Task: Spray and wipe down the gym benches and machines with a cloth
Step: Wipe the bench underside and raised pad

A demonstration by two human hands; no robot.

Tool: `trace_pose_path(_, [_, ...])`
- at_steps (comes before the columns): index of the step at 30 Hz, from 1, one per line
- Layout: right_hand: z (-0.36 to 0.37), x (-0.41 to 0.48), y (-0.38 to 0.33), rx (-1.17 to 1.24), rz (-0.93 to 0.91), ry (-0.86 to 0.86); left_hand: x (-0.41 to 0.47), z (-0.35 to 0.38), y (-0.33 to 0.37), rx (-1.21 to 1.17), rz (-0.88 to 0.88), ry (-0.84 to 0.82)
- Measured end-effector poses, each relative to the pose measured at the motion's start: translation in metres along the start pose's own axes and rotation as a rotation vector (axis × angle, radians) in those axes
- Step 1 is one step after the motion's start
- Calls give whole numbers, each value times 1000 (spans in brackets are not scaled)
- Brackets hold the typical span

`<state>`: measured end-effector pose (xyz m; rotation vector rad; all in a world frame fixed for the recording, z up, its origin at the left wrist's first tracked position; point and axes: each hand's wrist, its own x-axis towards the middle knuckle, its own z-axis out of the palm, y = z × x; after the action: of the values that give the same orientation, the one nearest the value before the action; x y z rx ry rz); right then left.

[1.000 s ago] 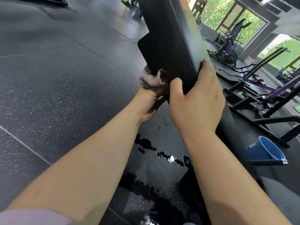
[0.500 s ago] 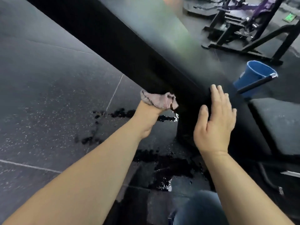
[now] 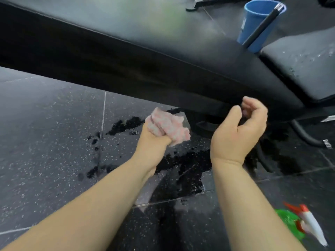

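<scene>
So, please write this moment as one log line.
left hand: grips pink checked cloth | right hand: curled, empty, near black padded bench edge | green spray bottle: untouched

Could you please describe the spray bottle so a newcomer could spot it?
From the long black bench pad across the top, drop to the speckled floor at the lower right, beside the right forearm. The spray bottle is there: the only bright green object, with a white and red nozzle.

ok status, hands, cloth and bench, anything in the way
Left hand grips cloth at bench lower edge. Right hand curled, empty, by same edge. Nothing between cloth and bench; spray bottle on floor, right.
</scene>
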<state>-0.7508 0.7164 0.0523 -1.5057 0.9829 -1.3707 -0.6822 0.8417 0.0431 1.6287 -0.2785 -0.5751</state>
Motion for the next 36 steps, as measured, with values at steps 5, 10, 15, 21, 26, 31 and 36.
trace_pose_path(5, [-10, -48, 43, 295, 627, -492, 13, 13, -23, 120, -102, -20])
trace_pose_path(10, [-10, -38, 61, 680, 829, -559, 14, 35, -14, -82, -98, -336])
trace_pose_path(15, [-16, -8, 70, 397, 840, -204, 27, 30, 9, -60, 96, -13])
trace_pose_path(21, [4, -9, 32, 468, 603, -1, 28, 34, 26, -382, 192, 169])
trace_pose_path(26, [29, -14, 16, 347, 325, 98, 29, 31, 27, -312, 275, 289])
trace_pose_path(31, [45, -52, 24, 201, -24, -8, 27, 33, 27, -323, 272, 272])
trace_pose_path(36, [26, -10, 61, 529, 643, 214, 31, 28, 26, -288, 246, 257])
